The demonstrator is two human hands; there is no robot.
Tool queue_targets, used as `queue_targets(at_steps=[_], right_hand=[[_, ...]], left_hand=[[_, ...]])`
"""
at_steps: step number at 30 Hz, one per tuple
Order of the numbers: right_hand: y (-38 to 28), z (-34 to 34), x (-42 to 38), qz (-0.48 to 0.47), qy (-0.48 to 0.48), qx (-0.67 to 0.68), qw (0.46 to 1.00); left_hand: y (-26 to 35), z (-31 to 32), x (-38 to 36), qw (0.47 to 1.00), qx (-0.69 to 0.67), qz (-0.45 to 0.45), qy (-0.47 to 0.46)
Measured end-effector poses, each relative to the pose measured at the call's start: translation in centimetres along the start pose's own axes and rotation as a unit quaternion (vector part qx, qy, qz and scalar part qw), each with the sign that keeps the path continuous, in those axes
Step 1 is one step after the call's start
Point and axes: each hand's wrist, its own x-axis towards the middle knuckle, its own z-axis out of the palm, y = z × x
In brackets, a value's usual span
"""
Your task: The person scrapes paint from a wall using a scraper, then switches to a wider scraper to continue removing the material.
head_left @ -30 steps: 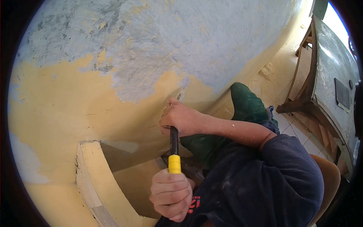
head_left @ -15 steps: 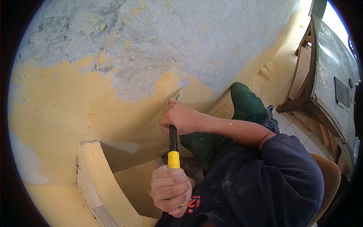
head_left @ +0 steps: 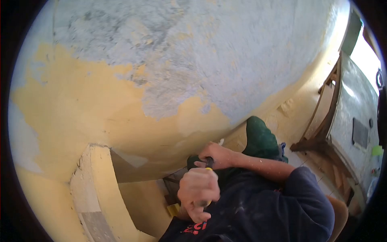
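Both my hands grip a scraper (head_left: 209, 162) with a black shaft and a yellow handle. My left hand (head_left: 198, 192) is closed around the handle end and covers most of the yellow part. Just beyond it, my right hand (head_left: 216, 155) clasps the shaft near the blade. The pale blade tip (head_left: 221, 141) peeks out above my right hand, close to the yellow painted wall (head_left: 80, 105). Higher up, the paint is scraped off to grey plaster (head_left: 225, 52). I cannot tell whether the blade touches the wall.
A yellow niche with a chipped edge (head_left: 90, 181) opens in the wall at lower left. My green trouser leg (head_left: 260, 139) is bent up against the wall. A dusty wooden table (head_left: 354, 121) stands at right, and an orange seat (head_left: 342, 211) is under me.
Both hands and the scraper have drawn back down and away from the paint edge. My left hand has slid up close to my right hand. The view has shifted, so the wall sits lower right.
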Motion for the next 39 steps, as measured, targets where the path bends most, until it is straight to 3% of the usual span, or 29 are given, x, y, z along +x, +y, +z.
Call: queue_targets(at_steps=[2,4,5,7,8,10,11,13,14,18,21,23,24,26,30,32,33,35,36,37,38,39], right_hand=[[1.5,0.4,-1.4,0.026,-0.025,0.003,0.999],[2.6,0.6,-1.9,0.021,0.05,0.018,0.998],[2.7,0.2,-2.2,0.018,0.036,0.018,0.999],[0.8,-1.4,-1.9,-0.017,0.09,-0.04,0.995],[0.6,-1.8,-2.0,-0.016,0.066,-0.034,0.997],[0.3,-1.2,-2.2,-0.047,0.058,-0.046,0.996],[0.0,-0.9,-2.3,-0.071,0.06,-0.058,0.994],[-1.4,-0.7,-1.8,-0.099,0.035,-0.044,0.994],[-2.1,-0.5,-1.7,-0.118,0.023,-0.033,0.992],[-3.3,-1.0,-1.2,-0.147,-0.022,-0.087,0.985],[-4.1,-1.9,-0.8,-0.16,-0.039,-0.131,0.978],[-4.4,-2.7,-0.9,-0.129,-0.024,-0.191,0.973],[-4.4,-3.0,-1.5,-0.13,-0.032,-0.191,0.972],[-4.4,-3.8,-3.0,-0.073,0.011,-0.239,0.968],[-5.0,-5.7,-6.3,-0.033,0.001,-0.269,0.963],[-5.1,-6.1,-8.0,0.013,0.048,-0.113,0.992],[-5.0,-6.2,-9.0,0.012,0.044,-0.114,0.992],[-4.1,-6.2,-11.3,0.12,0.115,-0.078,0.983],[-3.1,-5.5,-13.0,0.215,0.15,0.18,0.948],[-2.6,-6.2,-14.1,0.214,0.146,0.178,0.949],[-2.1,-7.5,-15.2,0.323,0.068,0.401,0.854],[-2.4,-8.4,-15.3,0.412,-0.012,0.593,0.692]], left_hand=[[-1.0,0.8,-0.3,0.998,-0.012,-0.03,0.045],[-2.0,2.1,-0.7,0.988,-0.061,-0.082,0.118],[-2.4,2.4,-1.4,0.987,-0.055,-0.078,0.13],[-3.6,2.6,-4.0,0.932,-0.027,-0.125,0.341],[-4.4,2.3,-6.0,0.93,-0.02,-0.119,0.348],[-6.0,1.4,-11.1,0.842,-0.095,-0.214,0.486],[-6.6,1.4,-13.1,0.84,-0.088,-0.206,0.494],[-7.7,1.9,-17.4,0.767,-0.095,-0.413,0.482],[-8.7,2.5,-20.3,0.751,-0.126,-0.434,0.482],[-7.8,6.2,-16.7,0.738,-0.193,-0.409,0.501],[-9.2,7.0,-15.0,0.751,-0.243,-0.321,0.523],[-11.2,7.3,-16.8,0.848,-0.176,-0.142,0.479],[-10.9,6.8,-16.8,0.845,-0.177,-0.138,0.485],[-10.1,4.8,-15.0,0.672,-0.545,-0.224,0.449],[-8.6,6.3,-8.6,0.693,-0.439,-0.285,0.495],[-10.1,7.3,-9.4,0.694,-0.379,-0.345,0.506],[-10.3,7.3,-9.3,0.693,-0.38,-0.341,0.509],[-10.4,6.9,-9.0,0.701,-0.445,-0.285,0.479],[-10.5,6.4,-8.7,0.702,-0.445,-0.28,0.48],[-10.6,6.0,-8.3,0.71,-0.463,-0.246,0.47],[-10.6,5.7,-7.9,0.715,-0.481,-0.212,0.46],[-10.7,5.5,-7.4,0.713,-0.482,-0.209,0.463]])
